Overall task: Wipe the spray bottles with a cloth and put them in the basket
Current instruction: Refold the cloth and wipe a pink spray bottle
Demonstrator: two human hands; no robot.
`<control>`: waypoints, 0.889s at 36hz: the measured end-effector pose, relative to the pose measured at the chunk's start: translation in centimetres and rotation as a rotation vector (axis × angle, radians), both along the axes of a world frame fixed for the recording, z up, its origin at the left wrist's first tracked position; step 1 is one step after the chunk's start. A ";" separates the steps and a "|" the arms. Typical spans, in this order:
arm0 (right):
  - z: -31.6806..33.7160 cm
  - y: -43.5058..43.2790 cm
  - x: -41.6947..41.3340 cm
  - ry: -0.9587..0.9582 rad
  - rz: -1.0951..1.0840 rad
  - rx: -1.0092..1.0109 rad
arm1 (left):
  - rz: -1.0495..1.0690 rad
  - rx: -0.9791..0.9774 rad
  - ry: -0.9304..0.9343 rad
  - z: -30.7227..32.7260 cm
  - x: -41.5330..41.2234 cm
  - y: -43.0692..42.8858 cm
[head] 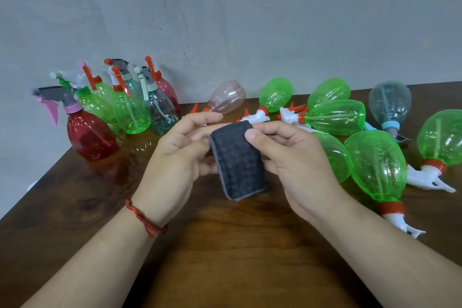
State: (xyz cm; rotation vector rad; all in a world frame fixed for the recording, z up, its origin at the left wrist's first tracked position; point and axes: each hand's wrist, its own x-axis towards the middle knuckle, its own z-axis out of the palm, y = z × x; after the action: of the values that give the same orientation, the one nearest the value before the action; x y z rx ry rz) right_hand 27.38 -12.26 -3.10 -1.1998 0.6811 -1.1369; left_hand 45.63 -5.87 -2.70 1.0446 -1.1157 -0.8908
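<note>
I have both hands raised over the counter [225, 252], the left hand [180, 157] and the right hand [295, 165] gripping a folded dark cloth [237, 162] between them. Standing bottles [130, 112] cluster far left; lying bottles [377, 165] are on the right.

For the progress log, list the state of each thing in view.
cloth: folded, held in both hands
left hand: holds the cloth
right hand: pinches the cloth
red bottle: upright, sprayer on
back-left bottles: upright
large green bottle: lying down, sprayer on
pale pink bottle: lying down
grey bottle: lying down
</note>
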 end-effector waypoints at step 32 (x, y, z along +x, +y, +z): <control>-1.0 -1.1 -0.2 0.069 0.014 -0.027 | 0.324 0.436 -1.146 1.3 6.6 -14.3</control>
State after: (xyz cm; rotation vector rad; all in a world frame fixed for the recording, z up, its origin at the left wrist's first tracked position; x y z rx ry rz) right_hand 27.22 -13.32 -4.10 -1.2693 0.7101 -1.1002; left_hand 52.23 -20.14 -1.36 2.1612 -1.6187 -0.2019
